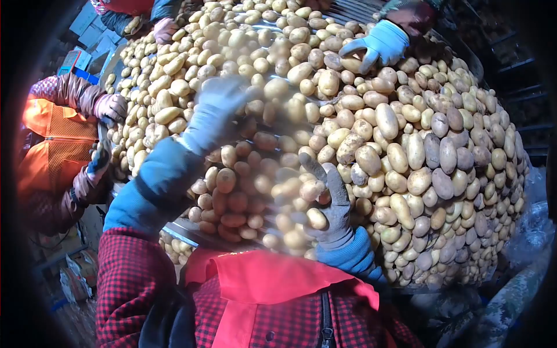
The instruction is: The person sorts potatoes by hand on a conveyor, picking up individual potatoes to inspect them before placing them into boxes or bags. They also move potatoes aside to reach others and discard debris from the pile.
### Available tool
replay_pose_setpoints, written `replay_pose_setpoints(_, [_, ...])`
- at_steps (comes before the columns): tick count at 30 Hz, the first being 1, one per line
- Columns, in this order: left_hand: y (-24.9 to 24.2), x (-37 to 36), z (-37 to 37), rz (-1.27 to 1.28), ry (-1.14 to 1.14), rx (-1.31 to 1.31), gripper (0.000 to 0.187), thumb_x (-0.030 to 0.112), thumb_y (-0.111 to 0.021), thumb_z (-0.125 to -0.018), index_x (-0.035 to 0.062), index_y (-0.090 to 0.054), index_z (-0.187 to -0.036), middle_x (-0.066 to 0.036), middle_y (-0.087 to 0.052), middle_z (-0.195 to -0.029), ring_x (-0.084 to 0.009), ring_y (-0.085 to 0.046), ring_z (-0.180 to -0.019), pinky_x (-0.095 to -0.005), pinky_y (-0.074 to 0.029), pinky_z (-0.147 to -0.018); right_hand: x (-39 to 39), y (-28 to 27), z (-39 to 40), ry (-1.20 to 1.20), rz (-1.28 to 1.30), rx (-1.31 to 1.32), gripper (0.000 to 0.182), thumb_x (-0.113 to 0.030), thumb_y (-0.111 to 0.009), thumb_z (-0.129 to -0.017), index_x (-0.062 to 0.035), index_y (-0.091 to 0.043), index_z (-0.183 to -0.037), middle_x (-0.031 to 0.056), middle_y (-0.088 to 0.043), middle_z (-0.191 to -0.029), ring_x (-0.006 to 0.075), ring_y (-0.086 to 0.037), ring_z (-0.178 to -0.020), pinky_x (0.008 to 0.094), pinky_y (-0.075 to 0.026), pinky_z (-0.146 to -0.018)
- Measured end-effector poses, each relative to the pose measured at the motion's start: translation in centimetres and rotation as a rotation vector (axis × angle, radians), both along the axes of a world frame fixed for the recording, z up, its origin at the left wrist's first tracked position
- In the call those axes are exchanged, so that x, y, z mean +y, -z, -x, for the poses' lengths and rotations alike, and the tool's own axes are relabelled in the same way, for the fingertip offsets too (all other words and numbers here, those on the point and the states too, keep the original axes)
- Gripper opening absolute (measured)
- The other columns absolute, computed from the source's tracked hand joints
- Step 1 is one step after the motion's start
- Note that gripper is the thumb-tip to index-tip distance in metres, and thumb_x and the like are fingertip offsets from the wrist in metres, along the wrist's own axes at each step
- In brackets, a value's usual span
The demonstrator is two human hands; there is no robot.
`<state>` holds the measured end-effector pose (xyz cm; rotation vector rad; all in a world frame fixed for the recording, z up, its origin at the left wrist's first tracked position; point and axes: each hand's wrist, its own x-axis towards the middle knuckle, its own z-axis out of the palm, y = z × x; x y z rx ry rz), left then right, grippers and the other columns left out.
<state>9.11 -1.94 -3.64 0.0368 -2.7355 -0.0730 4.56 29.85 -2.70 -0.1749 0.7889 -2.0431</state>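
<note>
My left hand (223,95), in a pale glove with a blue cuff, is over the potatoes (386,120). Motion smears its fingers, so I cannot make out anything in them. Lower down and to the right is my right hand (337,206), in a grey glove. Its fingers are stretched out and apart. A small yellow potato (317,218) lies against its palm side, and another potato (311,190) is beside the fingers. Reddish, damp-looking potatoes (235,200) lie between my hands, partly under a blur.
At the left, a person in an orange vest (61,148) has gloved hands at the pile's edge. A blue-gloved hand (380,46) reaches in from the top right, touching potatoes. Another person's hand (165,30) is at the top left. Clear plastic (531,232) hangs at the right.
</note>
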Motion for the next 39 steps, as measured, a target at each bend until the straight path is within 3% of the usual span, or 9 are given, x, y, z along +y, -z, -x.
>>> replay_pose_setpoints(1, [-0.1, 2.3, 1.0, -0.026, 0.113, -0.053, 0.069, 0.023, -0.086, -0.072, 0.0188, -0.063, -0.137, -0.013, -0.062, -0.138, -0.0371, -0.056, -0.131, -0.0550, -0.043, -0.108, 0.1, -0.3, -0.1, -0.046, 0.001, -0.207, 0.052, -0.009, -0.063, -0.100, -0.0046, -0.047, -0.150, 0.0194, -0.058, -0.141, 0.0229, -0.065, -0.100, 0.0300, -0.055, -0.065])
replay_pose_setpoints(8, [2.1, 6.3, 9.4, 0.035, 0.146, -0.241, 0.060, 0.031, -0.083, -0.074, 0.0227, -0.065, -0.130, -0.005, -0.065, -0.120, -0.0289, -0.058, -0.124, -0.0542, -0.035, -0.116, 0.1, -0.6, 0.6, -0.114, -0.054, -0.102, 0.060, -0.005, -0.064, -0.097, -0.0053, -0.044, -0.154, 0.0174, -0.062, -0.127, 0.0149, -0.062, -0.089, 0.0231, -0.054, -0.066])
replay_pose_setpoints(10, [0.8, 5.8, 9.2, 0.027, 0.133, -0.286, 0.056, 0.032, -0.084, -0.073, 0.0238, -0.067, -0.125, -0.005, -0.066, -0.117, -0.0295, -0.059, -0.122, -0.0543, -0.035, -0.116, 0.2, 0.2, 0.2, -0.066, -0.027, 0.183, 0.059, -0.004, -0.063, -0.098, -0.0047, -0.044, -0.154, 0.0167, -0.063, -0.126, 0.0133, -0.061, -0.087, 0.0225, -0.054, -0.066])
replay_pose_setpoints(16, [-0.2, -1.9, 5.4, 0.290, -0.201, 0.174, 0.039, 0.021, -0.079, -0.082, 0.0184, -0.071, -0.120, -0.008, -0.068, -0.119, -0.0320, -0.062, -0.114, -0.0503, -0.047, -0.100, -0.2, 1.0, 0.3, 0.037, -0.015, 0.508, 0.059, 0.004, -0.059, -0.096, -0.0014, -0.046, -0.153, 0.0151, -0.068, -0.124, 0.0084, -0.060, -0.081, 0.0223, -0.054, -0.066])
replay_pose_setpoints(21, [-0.2, 2.5, 5.5, 0.101, 0.049, -0.387, 0.040, 0.026, -0.072, -0.091, 0.0176, -0.065, -0.130, -0.005, -0.066, -0.104, -0.0277, -0.066, -0.099, -0.0431, -0.053, -0.082, -0.8, 0.3, 0.3, 0.081, 0.012, 0.594, 0.061, 0.006, -0.058, -0.094, 0.0016, -0.044, -0.153, 0.0162, -0.068, -0.122, 0.0090, -0.061, -0.084, 0.0221, -0.055, -0.068])
replay_pose_setpoints(26, [2.4, 4.8, 8.2, 0.088, -0.119, -0.481, 0.050, 0.033, -0.072, -0.091, 0.0179, -0.058, -0.137, -0.006, -0.067, -0.107, -0.0303, -0.067, -0.102, -0.0482, -0.052, -0.083, 0.2, 0.6, 0.4, -0.021, -0.030, 0.337, 0.063, 0.001, -0.060, -0.096, 0.0002, -0.040, -0.156, 0.0195, -0.066, -0.128, 0.0107, -0.062, -0.087, 0.0218, -0.055, -0.069])
replay_pose_setpoints(31, [2.7, 3.0, 9.1, -0.027, -0.008, -0.407, 0.052, 0.037, -0.079, -0.082, 0.0152, -0.061, -0.126, -0.009, -0.070, -0.109, -0.0337, -0.069, -0.100, -0.0492, -0.054, -0.082, 0.0, 0.4, 0.3, 0.012, -0.006, 0.464, 0.065, -0.003, -0.061, -0.097, -0.0026, -0.039, -0.158, 0.0204, -0.064, -0.134, 0.0143, -0.066, -0.092, 0.0224, -0.056, -0.070])
replay_pose_setpoints(36, [-0.1, 3.6, 11.1, -0.240, -0.095, -0.692, 0.052, 0.038, -0.085, -0.078, 0.0148, -0.064, -0.120, -0.013, -0.070, -0.110, -0.0373, -0.070, -0.103, -0.0510, -0.055, -0.085, -0.4, 1.8, 0.5, -0.020, 0.021, 0.489, 0.068, -0.001, -0.064, -0.094, -0.0031, -0.040, -0.158, 0.0177, -0.065, -0.129, 0.0167, -0.068, -0.101, 0.0226, -0.055, -0.071])
replay_pose_setpoints(39, [2.7, 4.4, 11.1, -0.225, -0.170, -0.530, 0.048, 0.033, -0.085, -0.079, 0.0139, -0.065, -0.117, -0.014, -0.066, -0.111, -0.0393, -0.068, -0.105, -0.0509, -0.054, -0.088, 0.1, 0.9, 0.6, -0.057, -0.010, 0.367, 0.070, 0.001, -0.065, -0.092, -0.0023, -0.040, -0.157, 0.0152, -0.065, -0.122, 0.0167, -0.067, -0.104, 0.0232, -0.056, -0.072])
